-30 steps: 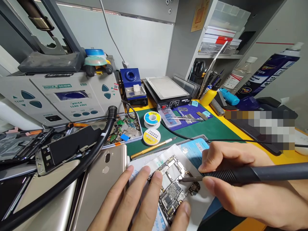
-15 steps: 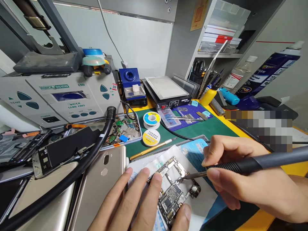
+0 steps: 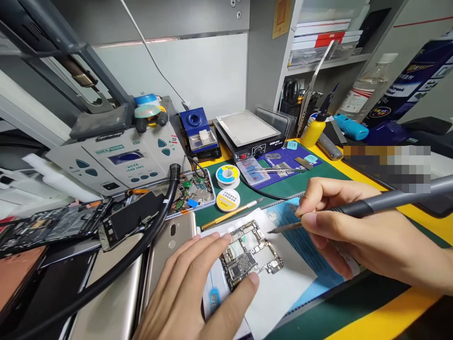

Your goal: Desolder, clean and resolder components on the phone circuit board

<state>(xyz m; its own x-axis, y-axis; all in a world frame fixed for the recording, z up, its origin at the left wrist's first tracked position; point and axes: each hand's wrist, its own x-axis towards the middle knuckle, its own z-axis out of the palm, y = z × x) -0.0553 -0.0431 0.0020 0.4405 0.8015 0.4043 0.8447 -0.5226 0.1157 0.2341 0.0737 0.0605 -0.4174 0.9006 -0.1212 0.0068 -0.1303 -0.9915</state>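
Observation:
A phone circuit board (image 3: 244, 261) with open cutouts lies on white paper (image 3: 283, 295). My left hand (image 3: 194, 283) holds it at the edges, forefinger at the upper left and thumb at the lower side, the other fingers stretched alongside. In my right hand (image 3: 348, 226) is a soldering iron (image 3: 384, 203), gripped like a pen near its front end. Its pointed tip is beside the board's upper right edge; whether it touches, I cannot tell. Part of the board's left side is hidden by my fingers.
Beyond the paper lie a gold craft knife (image 3: 230, 215) and a solder spool (image 3: 227, 176). A hot air station (image 3: 141, 156) stands at the left, its black hose (image 3: 155, 231) crossing several phones. A heating plate (image 3: 247, 127) is at the back; a yellow bottle (image 3: 313, 132) stands right of it.
The iron's tip has moved off the middle of the board to its upper right edge. My left thumb now lies along the board's lower side. The camera view has shifted.

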